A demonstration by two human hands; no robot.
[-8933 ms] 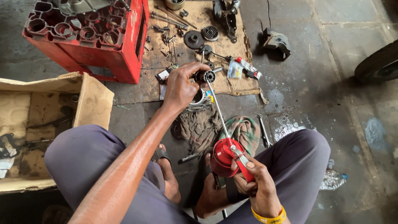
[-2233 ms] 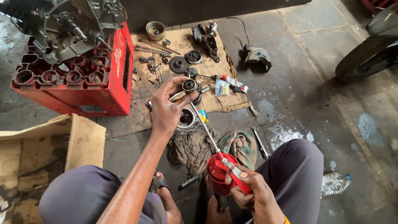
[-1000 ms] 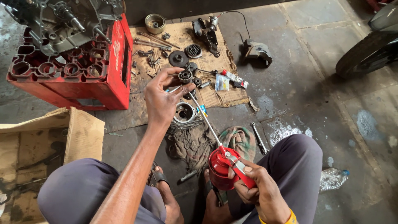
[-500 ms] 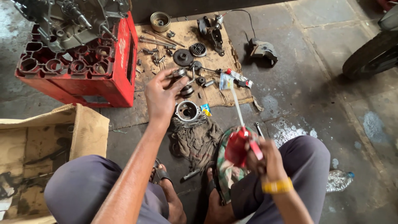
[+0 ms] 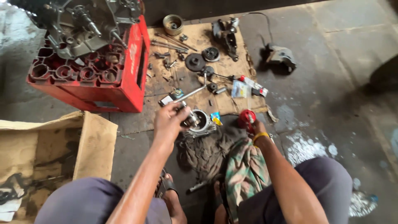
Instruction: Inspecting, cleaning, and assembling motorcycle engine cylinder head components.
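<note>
My left hand is closed around a small metal part with a shaft, held just over a round metal cylinder that sits on a dark rag. My right hand holds a red oil can low against the floor at the edge of the cardboard sheet. A patterned cloth lies over my right leg. A metal wrench lies on the cardboard just beyond my left hand.
A red plastic crate carrying an engine casing stands at the left. Gears, bolts and small tools are scattered on the cardboard. An open cardboard box sits at the lower left. A grey machine part lies on the concrete floor.
My right hand swung the red oil can from my lap out and down to the floor by the cardboard. My left hand drew back from the scattered parts to the metal cylinder.
</note>
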